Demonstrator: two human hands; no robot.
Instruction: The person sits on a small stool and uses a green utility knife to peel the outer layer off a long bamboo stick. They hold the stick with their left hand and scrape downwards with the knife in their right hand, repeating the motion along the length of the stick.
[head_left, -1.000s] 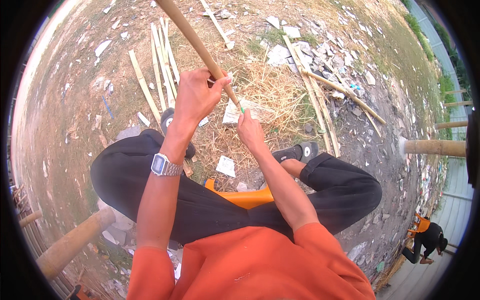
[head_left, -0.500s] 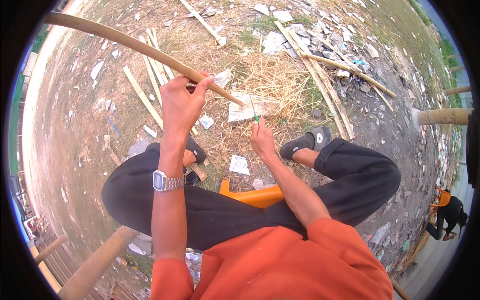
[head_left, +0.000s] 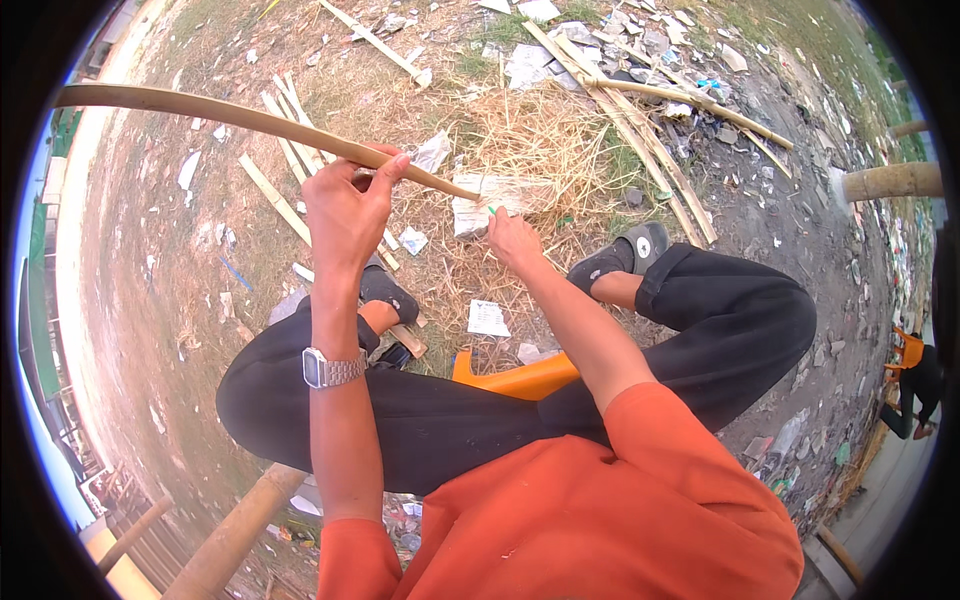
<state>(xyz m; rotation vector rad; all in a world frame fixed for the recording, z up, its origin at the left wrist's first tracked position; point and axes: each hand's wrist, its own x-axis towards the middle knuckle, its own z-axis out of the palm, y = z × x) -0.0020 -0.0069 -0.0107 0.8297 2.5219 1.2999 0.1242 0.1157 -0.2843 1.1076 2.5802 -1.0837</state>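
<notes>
My left hand is closed around a long bamboo strip, which slants from the far left down to the middle. The strip's near end is by a pale flat block on the ground; whether it touches is hard to tell. My right hand grips a knife by its green handle, close to that end of the strip. Its thin blade can hardly be made out now.
Straw-like shavings lie beyond the block. Split bamboo strips lie at left, and longer poles at right among rubble. An orange plastic seat shows under my legs. Another person crouches at the far right.
My right hand has moved up and slightly left with the knife, nearer the strip's end. The strip's far end has dropped a little, and the whole view has shifted slightly.
</notes>
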